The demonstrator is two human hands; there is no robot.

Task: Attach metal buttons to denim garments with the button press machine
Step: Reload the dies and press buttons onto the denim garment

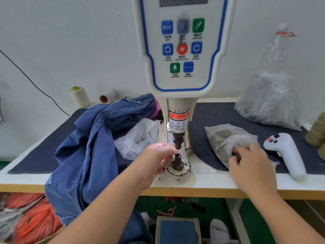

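I judge loading step: my left hand (154,158) pinches sth tiny at lower die (179,160); right hand (249,162) is closed on buttons in bag (226,138). Denim garment (91,148) waits on desk (202,182), left of the press; next it must go over the die.

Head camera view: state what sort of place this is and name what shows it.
Probably a garment factory workstation. A button press machine with a finger-warning label stands on the bench, denim garments lie heaped beside it, and thread cones stand by the wall.
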